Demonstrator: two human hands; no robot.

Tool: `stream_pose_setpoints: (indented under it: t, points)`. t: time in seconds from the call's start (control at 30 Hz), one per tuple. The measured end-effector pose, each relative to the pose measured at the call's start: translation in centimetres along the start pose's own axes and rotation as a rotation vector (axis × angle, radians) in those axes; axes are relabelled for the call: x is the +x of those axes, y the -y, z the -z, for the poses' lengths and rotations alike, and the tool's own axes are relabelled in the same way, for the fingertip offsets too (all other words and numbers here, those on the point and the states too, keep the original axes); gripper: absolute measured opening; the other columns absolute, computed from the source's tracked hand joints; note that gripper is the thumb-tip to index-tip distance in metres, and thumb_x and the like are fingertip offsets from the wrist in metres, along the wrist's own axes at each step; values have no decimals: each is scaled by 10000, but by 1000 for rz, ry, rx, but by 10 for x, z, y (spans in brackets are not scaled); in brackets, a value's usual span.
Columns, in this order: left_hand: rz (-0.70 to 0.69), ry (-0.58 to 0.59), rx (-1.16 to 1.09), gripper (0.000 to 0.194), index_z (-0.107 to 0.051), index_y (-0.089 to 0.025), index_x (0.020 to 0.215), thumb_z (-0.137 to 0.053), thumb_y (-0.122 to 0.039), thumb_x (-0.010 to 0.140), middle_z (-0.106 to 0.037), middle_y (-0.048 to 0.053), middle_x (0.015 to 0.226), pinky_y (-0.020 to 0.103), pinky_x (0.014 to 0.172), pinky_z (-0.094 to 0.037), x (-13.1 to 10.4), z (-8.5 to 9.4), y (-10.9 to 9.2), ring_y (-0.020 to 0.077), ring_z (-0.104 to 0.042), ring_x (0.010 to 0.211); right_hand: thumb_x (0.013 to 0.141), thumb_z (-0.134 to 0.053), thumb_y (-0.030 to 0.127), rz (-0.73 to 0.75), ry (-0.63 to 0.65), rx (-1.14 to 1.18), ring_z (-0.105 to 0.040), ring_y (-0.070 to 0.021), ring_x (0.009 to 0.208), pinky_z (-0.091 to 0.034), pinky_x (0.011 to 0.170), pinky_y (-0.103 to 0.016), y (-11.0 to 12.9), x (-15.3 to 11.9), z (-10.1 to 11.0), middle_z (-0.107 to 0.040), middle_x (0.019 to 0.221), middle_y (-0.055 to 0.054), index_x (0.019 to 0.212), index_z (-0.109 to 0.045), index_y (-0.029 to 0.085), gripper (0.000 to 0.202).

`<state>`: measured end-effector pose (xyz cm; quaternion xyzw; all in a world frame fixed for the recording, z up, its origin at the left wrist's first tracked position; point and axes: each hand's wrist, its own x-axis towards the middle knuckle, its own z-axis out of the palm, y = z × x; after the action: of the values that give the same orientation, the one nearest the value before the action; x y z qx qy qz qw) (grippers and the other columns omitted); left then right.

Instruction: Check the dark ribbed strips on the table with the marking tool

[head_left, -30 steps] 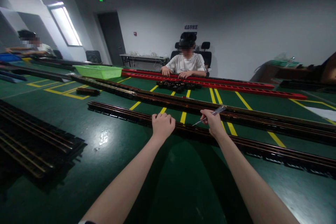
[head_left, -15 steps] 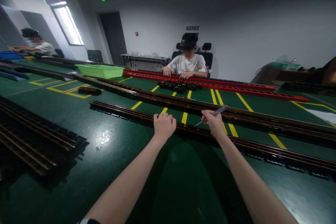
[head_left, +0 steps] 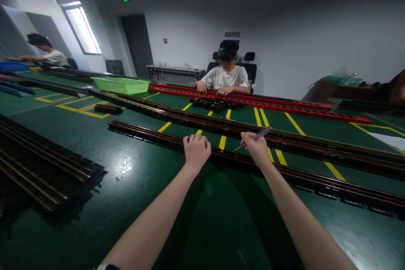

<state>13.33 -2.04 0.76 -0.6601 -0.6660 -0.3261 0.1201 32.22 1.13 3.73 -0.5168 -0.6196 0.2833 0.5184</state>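
A long black strip with copper-coloured lines (head_left: 300,176) lies across the green table in front of me. My left hand (head_left: 196,151) is closed over this strip, its fingers curled round the far side; the fingertips are hidden. In my right hand (head_left: 255,148) is a slim screwdriver (head_left: 261,133), held like a pen with its handle pointing up and right. Its thin shaft slants down left, and the tip is at the strip, just right of my left hand. Whether the tip touches the strip I cannot tell.
More dark strips (head_left: 196,119) run just beyond, and a stack of them (head_left: 47,164) lies at left. A short piece (head_left: 108,109) sits near a green basket (head_left: 122,86). Red channels (head_left: 268,105) lie before a seated person (head_left: 226,76). Another person (head_left: 52,55) is at far left.
Both my hands have shifted very slightly to the left, the screwdriver with the right one. The person at far left has moved their head and arms a little.
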Motion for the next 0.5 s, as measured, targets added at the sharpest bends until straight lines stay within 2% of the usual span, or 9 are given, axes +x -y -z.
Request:
stream_pose_setpoints:
  t: [0.27, 0.5]
  points:
    - [20, -7, -24, 275, -659, -196, 771, -399, -171, 858, -683, 68, 909, 429, 889, -334, 1, 4, 1, 232, -569, 897, 764, -524, 458, 22, 63, 5, -424, -118, 408, -318, 435, -243, 4, -2, -6, -445, 403, 21, 489, -530, 204, 374]
    - [-51, -22, -27, 243, -651, -189, 746, -429, -210, 843, -678, 71, 862, 407, 864, -346, 0, 1, 1, 228, -573, 868, 785, -508, 465, 56, 85, 13, -416, -115, 417, -318, 451, -243, 8, -6, -10, -438, 419, 26, 512, -534, 198, 383]
